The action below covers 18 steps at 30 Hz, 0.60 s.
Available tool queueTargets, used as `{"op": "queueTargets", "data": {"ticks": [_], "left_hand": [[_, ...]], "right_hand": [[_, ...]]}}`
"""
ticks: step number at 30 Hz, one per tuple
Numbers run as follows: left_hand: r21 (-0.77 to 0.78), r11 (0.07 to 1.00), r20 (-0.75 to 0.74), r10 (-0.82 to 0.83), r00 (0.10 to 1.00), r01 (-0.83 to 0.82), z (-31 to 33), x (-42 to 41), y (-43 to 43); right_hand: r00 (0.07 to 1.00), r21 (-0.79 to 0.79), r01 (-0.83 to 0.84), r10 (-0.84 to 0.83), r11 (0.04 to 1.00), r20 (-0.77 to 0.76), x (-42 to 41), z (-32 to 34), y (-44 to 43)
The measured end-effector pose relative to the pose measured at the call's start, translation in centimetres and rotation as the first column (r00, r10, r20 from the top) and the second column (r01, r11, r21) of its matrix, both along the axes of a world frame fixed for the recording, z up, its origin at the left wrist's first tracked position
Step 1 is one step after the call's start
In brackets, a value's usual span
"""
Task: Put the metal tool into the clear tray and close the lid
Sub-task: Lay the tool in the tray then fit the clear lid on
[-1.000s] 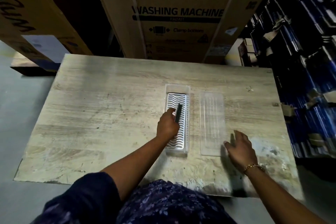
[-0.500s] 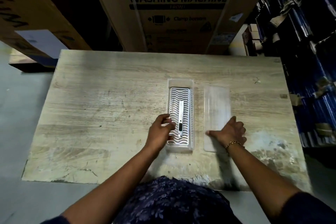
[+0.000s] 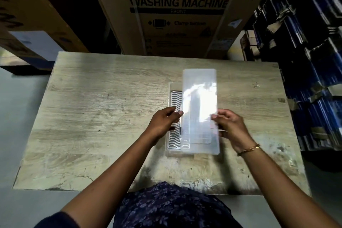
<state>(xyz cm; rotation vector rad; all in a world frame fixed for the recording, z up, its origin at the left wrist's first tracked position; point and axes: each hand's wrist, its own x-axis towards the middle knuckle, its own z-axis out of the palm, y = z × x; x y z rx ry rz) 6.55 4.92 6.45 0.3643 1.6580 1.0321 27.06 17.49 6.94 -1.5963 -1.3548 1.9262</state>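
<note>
Clear plastic lid (image 3: 199, 111) hovered between my two hands, raised over the tray.

My left hand (image 3: 162, 122) pinched the lid's left edge and my right hand (image 3: 231, 126) its right edge, fingers narrow and clamped on it. Under my left fingertips lay the clear tray (image 3: 173, 152) with its wavy insert; glare hid the metal tool, so I judged it inside. Lowering and seating the lid remained.

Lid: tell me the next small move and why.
Probably shift the lid left and lower it squarely onto the clear tray. The left hand and right hand hold its long edges, but it sits offset to the right, leaving the tray's wavy left strip uncovered.
</note>
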Motion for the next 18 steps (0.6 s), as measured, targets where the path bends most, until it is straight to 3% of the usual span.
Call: {"op": "queueTargets", "data": {"ticks": [3, 7, 10, 14, 16, 18], "left_hand": [[-0.043, 0.998, -0.154, 0.034, 0.988, -0.041, -0.9, -0.3, 0.2], [-0.135, 0.991, -0.387, -0.073, 0.919, 0.021, -2.1, -0.3, -0.3], [-0.187, 0.98, -0.52, -0.153, 0.84, 0.062, -2.8, 0.1, -0.2], [-0.203, 0.976, -0.556, -0.182, 0.811, 0.08, -4.4, 0.1, -0.3], [-0.197, 0.965, -0.586, -0.258, 0.768, 0.174, -4.9, -0.8, -0.7], [-0.2, 0.899, -0.661, -0.416, 0.624, 0.389, -5.3, -2.3, -1.2]], "right_hand": [[0.985, 0.118, -0.123, 0.106, 0.985, 0.138, -2.9, -2.9, -1.6], [0.905, 0.257, -0.241, 0.121, 0.936, 0.407, -4.4, -5.4, -2.9], [0.894, 0.251, -0.233, 0.106, 0.94, 0.435, -4.4, -6.1, -3.2], [0.867, 0.248, -0.297, 0.152, 0.922, 0.475, -4.2, -6.7, -3.0], [0.796, 0.324, -0.489, 0.262, 0.81, 0.546, -3.7, -6.1, -2.4], [0.61, 0.335, -0.764, 0.448, 0.552, 0.654, -3.2, -5.2, -1.3]]}}
